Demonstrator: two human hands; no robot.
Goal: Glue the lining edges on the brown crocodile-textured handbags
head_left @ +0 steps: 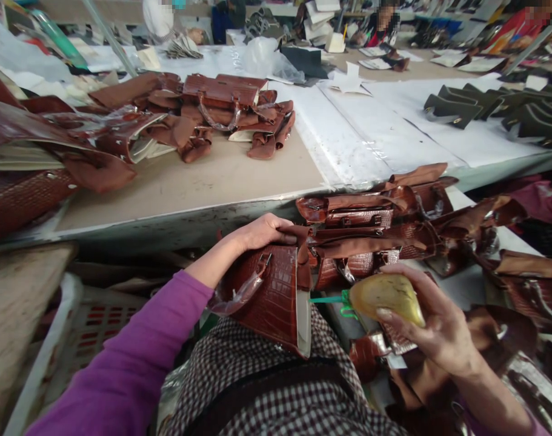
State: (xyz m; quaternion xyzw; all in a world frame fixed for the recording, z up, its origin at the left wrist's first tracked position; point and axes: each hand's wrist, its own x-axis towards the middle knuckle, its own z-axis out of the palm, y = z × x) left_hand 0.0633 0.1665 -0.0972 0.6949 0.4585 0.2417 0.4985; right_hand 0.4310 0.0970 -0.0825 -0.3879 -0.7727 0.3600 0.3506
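My left hand [267, 231] is closed on the top edge of a brown crocodile-patterned handbag [269, 290], which lies tilted on my lap with its pale side edge toward the right. A handle wrapped in clear plastic hangs from its front. My right hand [439, 321] grips a yellowish squeeze bottle [385, 297] lying nearly level. Its green nozzle [326, 299] points left, with the tip at the bag's pale edge; whether it touches I cannot tell. Just beyond my hands sit more brown handbags [357, 218] in a row.
Brown bags [230, 91] are piled on the table [239, 175] ahead. Dark green bag pieces [457, 103] stand at the right on white sheeting. A white plastic basket [66, 327] is at my left. Other people are partly visible at the back.
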